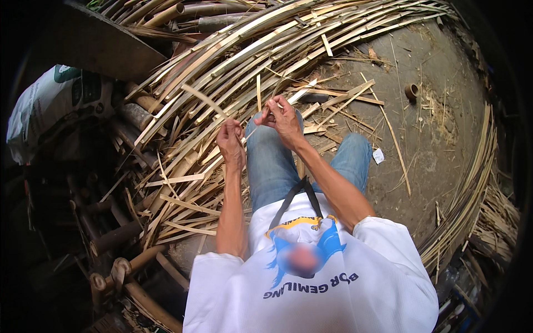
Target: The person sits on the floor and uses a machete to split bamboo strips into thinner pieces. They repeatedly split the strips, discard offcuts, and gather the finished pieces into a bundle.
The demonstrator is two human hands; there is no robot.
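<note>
My left hand (230, 145) is closed on a pale, flat bamboo strip (203, 100), whose free end sticks up and to the left. Just to its right, over my left knee, my right hand (284, 123) is held in a pinch. A thin pale sliver (251, 133) shows in the gap between the hands and appears to run to the right fingertips. Whether it is part of the same strip I cannot tell. Behind the right fingers another short strip (259, 91) points upward. A dark, long object (313, 97) lies beyond my knee among the strips.
A large heap of split bamboo (233, 61) curves across the far and left side. Thin bundled strips (472, 183) lie at the right. A bamboo ring (411, 92) and shavings (438, 119) rest on the floor. At left are a white sack (50, 111) and a bamboo frame (139, 261).
</note>
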